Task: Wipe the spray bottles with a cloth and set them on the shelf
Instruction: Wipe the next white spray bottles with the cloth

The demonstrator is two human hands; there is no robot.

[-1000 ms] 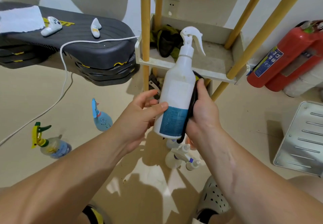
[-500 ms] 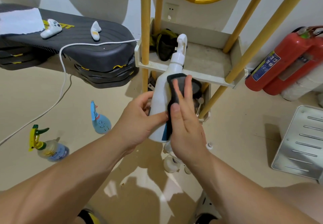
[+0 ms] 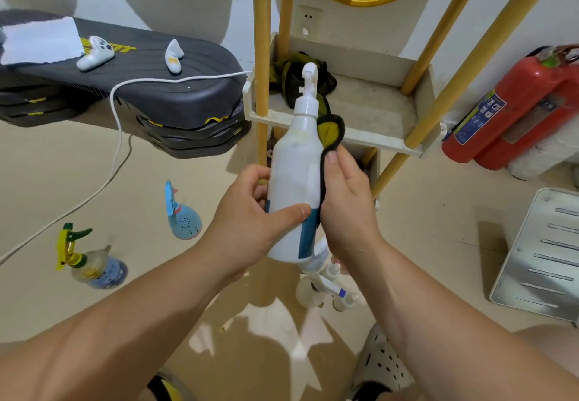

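Observation:
A tall white spray bottle (image 3: pixel 294 162) with a blue label stands upright in mid-air in front of the shelf. My left hand (image 3: pixel 250 222) grips its lower body, thumb across the front. My right hand (image 3: pixel 343 200) holds a dark cloth with a yellow inner face (image 3: pixel 330 132) against the bottle's right side. The white shelf tray (image 3: pixel 369 109) on wooden legs sits just behind. On the floor are a small blue spray bottle (image 3: pixel 183 217), a yellow-green one (image 3: pixel 94 267), and white bottles (image 3: pixel 316 288) below my hands.
Another dark cloth (image 3: pixel 291 82) lies in the shelf tray. Stacked black step platforms (image 3: pixel 175 109) with two white controllers and a white cable stand at left. Red fire extinguishers (image 3: pixel 513 109) lean at right, and a metal tray (image 3: pixel 542 256) lies on the floor.
My right hand slid the cloth from the bottle's front round to its right side, and the bottle turned so its nozzle now points away.

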